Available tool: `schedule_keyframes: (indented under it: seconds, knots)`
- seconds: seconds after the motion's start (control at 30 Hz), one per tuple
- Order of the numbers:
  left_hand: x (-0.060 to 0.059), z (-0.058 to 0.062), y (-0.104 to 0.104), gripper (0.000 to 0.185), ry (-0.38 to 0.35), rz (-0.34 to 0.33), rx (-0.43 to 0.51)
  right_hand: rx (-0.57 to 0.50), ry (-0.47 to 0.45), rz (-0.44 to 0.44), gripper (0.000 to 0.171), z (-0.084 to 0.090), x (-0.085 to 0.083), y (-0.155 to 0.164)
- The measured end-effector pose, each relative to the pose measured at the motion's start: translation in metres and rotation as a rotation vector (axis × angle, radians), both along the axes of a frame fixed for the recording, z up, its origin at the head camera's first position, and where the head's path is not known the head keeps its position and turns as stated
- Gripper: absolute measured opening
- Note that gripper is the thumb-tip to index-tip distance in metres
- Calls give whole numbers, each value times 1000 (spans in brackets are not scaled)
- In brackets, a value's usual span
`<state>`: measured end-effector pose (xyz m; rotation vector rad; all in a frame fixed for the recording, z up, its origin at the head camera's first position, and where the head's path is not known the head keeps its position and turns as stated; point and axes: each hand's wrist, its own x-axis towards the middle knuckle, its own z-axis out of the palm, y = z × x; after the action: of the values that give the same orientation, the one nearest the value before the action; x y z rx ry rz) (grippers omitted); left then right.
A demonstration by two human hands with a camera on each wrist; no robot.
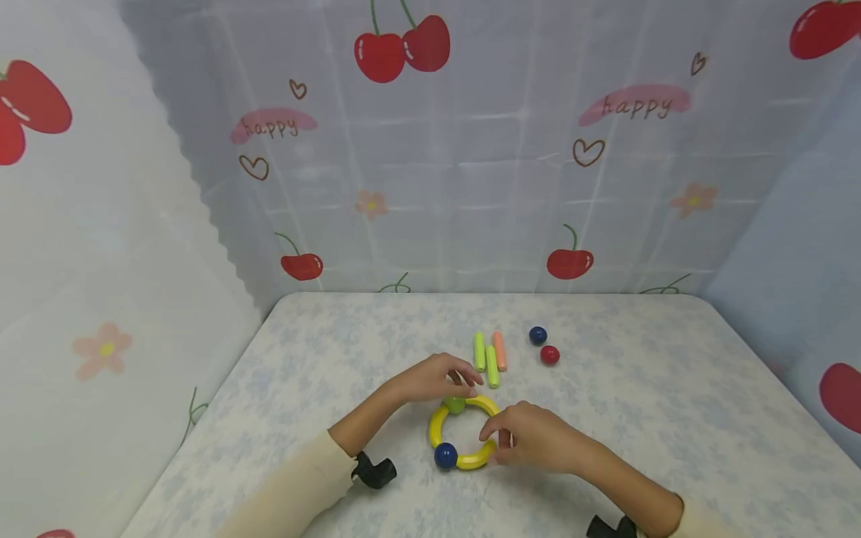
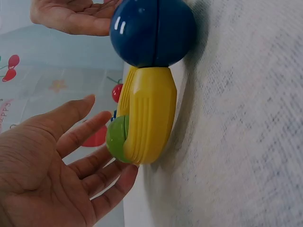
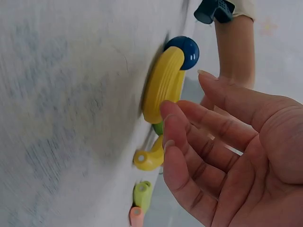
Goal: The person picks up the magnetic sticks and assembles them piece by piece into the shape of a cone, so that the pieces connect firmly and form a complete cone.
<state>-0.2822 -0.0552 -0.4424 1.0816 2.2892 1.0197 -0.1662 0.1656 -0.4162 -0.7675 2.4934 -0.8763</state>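
Lying flat on the pale mottled surface (image 1: 673,388), a ring of yellow curved pieces (image 1: 437,427) is seen between the two hands, near the front edge. A green ball (image 1: 455,405) is set into the ring at its 12 o'clock and a dark blue ball (image 1: 445,455) at about 7 o'clock, with the yellow arcs joining them. The left hand (image 1: 430,378) is placed at the ring's 11 o'clock, just beyond the green ball; in the left wrist view its fingers (image 2: 78,130) are shown straight and spread, close beside the green ball (image 2: 117,139), and no grasp is visible. The right hand (image 1: 531,437) is held at the ring's 3 to 4 o'clock, its fingertips at the end of the lower yellow arc (image 1: 474,461); from the head view a light pinch could be supposed, but the right wrist view shows the fingers (image 3: 189,137) loosely extended beside the yellow piece (image 3: 163,85), apart from it. Neither hand is plainly the nearer; each lies against its own side of the ring. Being round, the ring has no long axis; its open plane is parallel to the surface. Beyond it, at 1 o'clock, two green sticks (image 1: 486,359) and an orange stick (image 1: 499,350) are laid side by side, and further right a blue ball (image 1: 537,335) and a red ball (image 1: 549,355) are set close together.
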Motion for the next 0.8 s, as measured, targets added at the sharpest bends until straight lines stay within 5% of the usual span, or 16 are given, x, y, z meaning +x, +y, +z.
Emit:
schedule_keyframes:
  seconds: [0.3,0.8]
  knots:
    - [5,-13,12,20,11,-52,-7,-48,69,49,26,-14,9,-5]
    - [5,-9,-2,14,9,-39,-106,1,77,-24,16,-16,5,5]
